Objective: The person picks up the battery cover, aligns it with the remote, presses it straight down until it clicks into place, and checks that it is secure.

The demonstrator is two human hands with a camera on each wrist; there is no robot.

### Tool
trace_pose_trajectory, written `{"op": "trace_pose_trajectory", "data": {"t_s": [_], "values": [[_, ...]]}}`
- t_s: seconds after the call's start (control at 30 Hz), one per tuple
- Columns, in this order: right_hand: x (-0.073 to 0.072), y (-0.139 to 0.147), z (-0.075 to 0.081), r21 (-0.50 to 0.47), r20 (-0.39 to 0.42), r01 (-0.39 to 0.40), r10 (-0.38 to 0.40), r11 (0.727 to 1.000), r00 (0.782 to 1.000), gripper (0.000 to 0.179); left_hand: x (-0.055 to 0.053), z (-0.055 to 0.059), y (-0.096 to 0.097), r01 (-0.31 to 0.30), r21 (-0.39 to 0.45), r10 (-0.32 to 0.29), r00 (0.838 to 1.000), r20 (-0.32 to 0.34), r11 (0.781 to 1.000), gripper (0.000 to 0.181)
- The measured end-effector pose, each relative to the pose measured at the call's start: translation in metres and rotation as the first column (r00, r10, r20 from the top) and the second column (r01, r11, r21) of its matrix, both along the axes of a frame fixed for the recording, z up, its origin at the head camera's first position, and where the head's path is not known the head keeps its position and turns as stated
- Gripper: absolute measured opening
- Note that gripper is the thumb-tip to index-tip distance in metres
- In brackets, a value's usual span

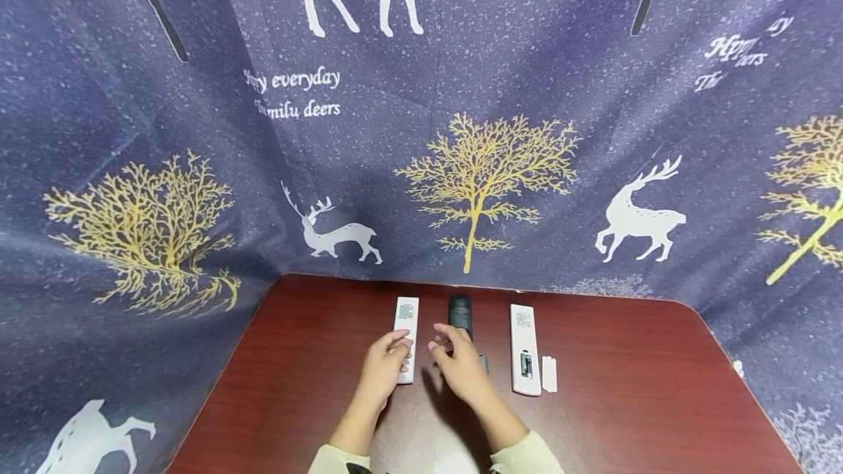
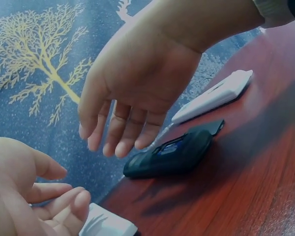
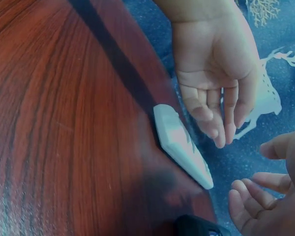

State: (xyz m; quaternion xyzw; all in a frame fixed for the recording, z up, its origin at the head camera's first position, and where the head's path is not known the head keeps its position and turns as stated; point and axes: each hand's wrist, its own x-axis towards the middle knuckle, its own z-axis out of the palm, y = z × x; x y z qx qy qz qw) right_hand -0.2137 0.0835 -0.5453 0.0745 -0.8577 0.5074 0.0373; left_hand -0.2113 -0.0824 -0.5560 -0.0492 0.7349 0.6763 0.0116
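Observation:
My left hand point(image 1: 385, 366) hovers beside and partly over a white remote control point(image 1: 407, 309), its fingers loosely bent and holding nothing. In the right wrist view that white remote point(image 3: 179, 142) lies flat on the table below the left hand point(image 3: 214, 69). My right hand point(image 1: 457, 366) hangs above the near end of a black remote control point(image 1: 460, 311), fingers relaxed and holding nothing. From the left wrist, the black remote point(image 2: 172, 155) shows an uncovered battery compartment, with its dark cover point(image 2: 217, 127) beside it. Right-hand fingers hide part of this remote in the head view.
Further right lies another white remote point(image 1: 523, 320), its battery compartment uncovered with a battery point(image 1: 526, 365) inside. Its white cover point(image 1: 549, 374) rests alongside. The reddish-brown table point(image 1: 632, 379) meets a blue curtain point(image 1: 369, 145) printed with deer and trees along the back and sides.

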Motion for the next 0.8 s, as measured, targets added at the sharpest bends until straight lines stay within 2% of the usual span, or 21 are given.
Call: {"op": "trace_pose_trajectory", "data": {"t_s": [0.3,0.53,0.8], "values": [[-0.001,0.012,0.001,0.032,-0.014,0.032,-0.032,0.999,0.999,0.039,0.003,-0.002,0.009,0.101,0.061,-0.099,0.994,-0.036,0.993,0.043],[-0.002,0.021,-0.001,0.076,-0.02,0.054,-0.052,0.996,0.998,0.042,0.006,-0.003,0.017,0.147,0.085,-0.145,0.989,-0.035,0.985,0.045],[-0.002,0.033,-0.003,0.11,-0.038,0.102,-0.098,0.989,0.994,0.043,0.006,-0.006,0.023,0.156,0.08,-0.153,0.988,-0.037,0.985,0.046]]}}
